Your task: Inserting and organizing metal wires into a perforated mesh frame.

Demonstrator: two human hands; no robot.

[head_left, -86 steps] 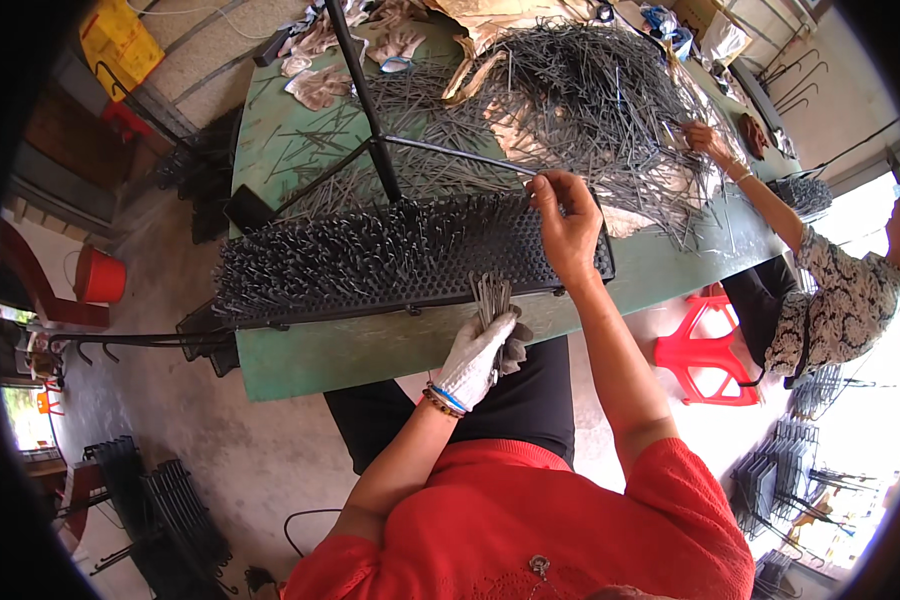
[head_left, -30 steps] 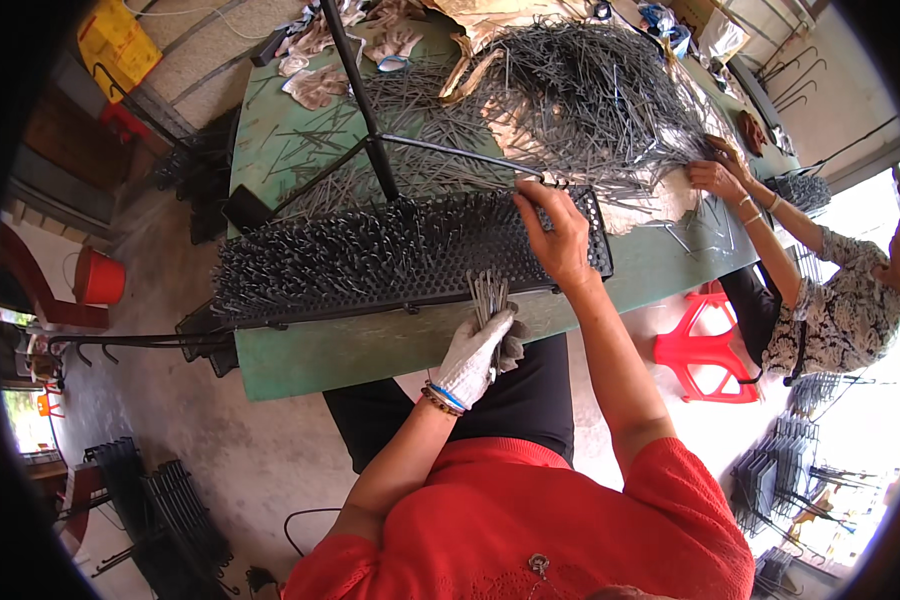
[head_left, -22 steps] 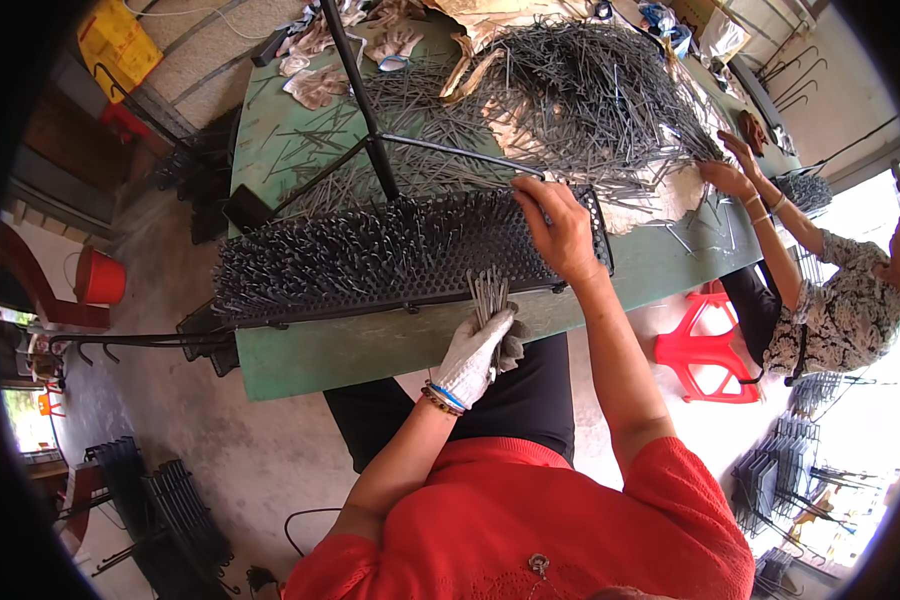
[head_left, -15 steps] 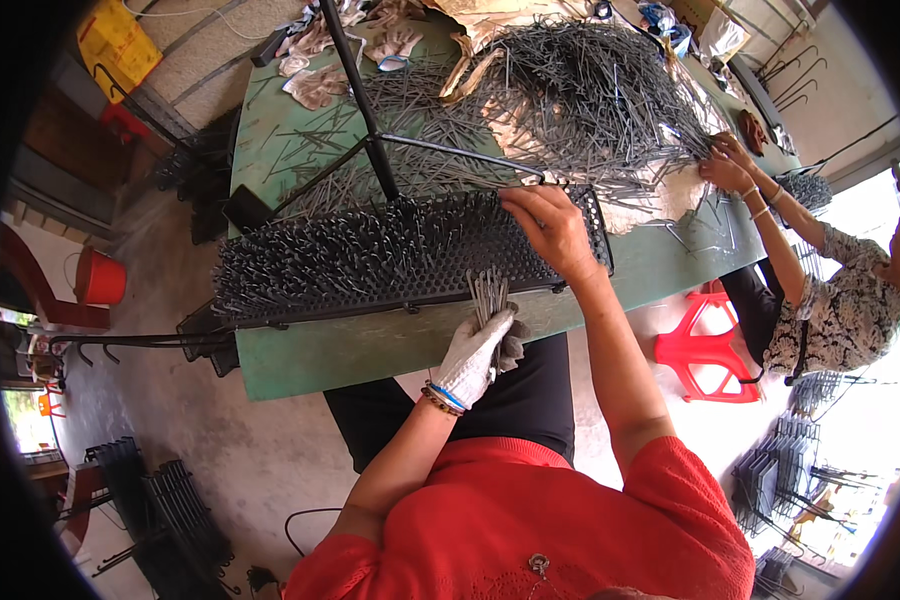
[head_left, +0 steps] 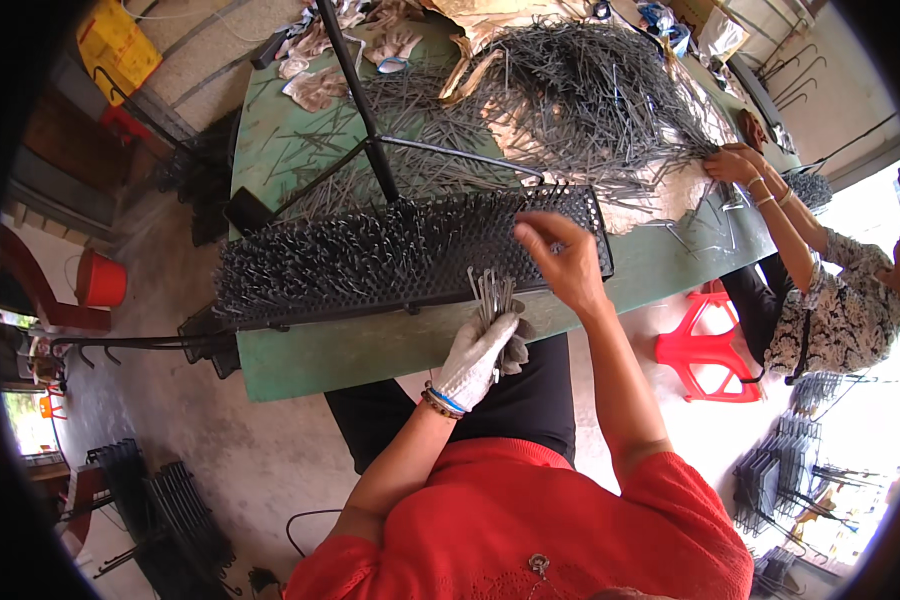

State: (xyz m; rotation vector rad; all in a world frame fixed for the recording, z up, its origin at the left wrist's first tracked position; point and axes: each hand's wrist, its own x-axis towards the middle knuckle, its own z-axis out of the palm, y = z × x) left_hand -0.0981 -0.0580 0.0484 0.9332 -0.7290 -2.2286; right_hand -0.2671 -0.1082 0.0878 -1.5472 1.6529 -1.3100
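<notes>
My left hand (head_left: 475, 365), in a white and grey work glove, grips a bundle of thin grey metal pins (head_left: 492, 295) that points up from the fist. In front of it lies a long black perforated rack (head_left: 490, 250) along the near edge of the green table. Many upright pins fill its left and middle parts, while bare holes show towards the right. Above the right part of the rack hovers my bare right hand (head_left: 565, 262). Its fingers are bent, with a gap between thumb and forefinger, and I see no pin in them.
A large heap of loose pins (head_left: 600, 95) covers the table (head_left: 300, 365) beyond the rack. A black metal frame (head_left: 370, 130) rises behind the rack. Gloves (head_left: 315, 87) lie at the far left. On the right, another person's hands (head_left: 735, 165) touch the heap near a red stool (head_left: 705, 350).
My right hand has drawn back from the rack's far edge towards me and slightly right. My left hand keeps its grip on the pins and has barely moved.
</notes>
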